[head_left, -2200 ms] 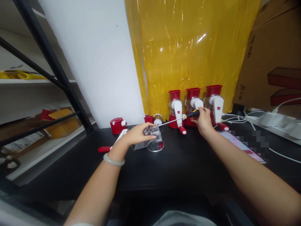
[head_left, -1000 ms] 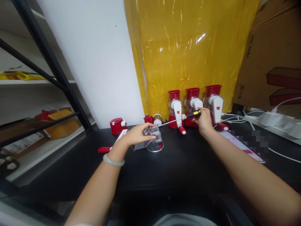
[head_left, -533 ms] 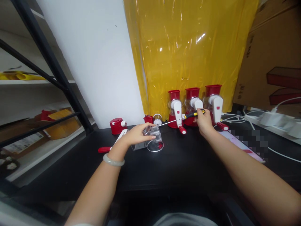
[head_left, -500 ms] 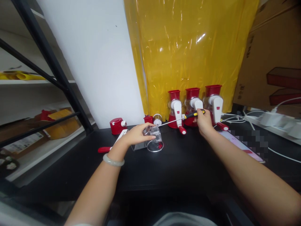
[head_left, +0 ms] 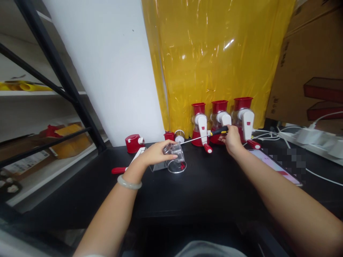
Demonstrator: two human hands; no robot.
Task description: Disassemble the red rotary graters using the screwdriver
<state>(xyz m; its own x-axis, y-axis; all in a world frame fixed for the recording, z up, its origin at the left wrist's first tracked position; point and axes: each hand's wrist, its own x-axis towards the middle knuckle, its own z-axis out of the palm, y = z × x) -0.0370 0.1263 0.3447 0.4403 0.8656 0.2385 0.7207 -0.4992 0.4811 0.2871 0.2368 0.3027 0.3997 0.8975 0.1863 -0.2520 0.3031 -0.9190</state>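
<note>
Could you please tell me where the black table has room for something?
The black table has a wide bare patch before the clear housing, between the left forearm and right forearm, and another left of the red crank handle. The back is crowded from the red base to the upright grinders.

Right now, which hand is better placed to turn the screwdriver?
Probably the right hand: it holds the screwdriver, while the left hand is occupied gripping the clear plastic part.
</note>
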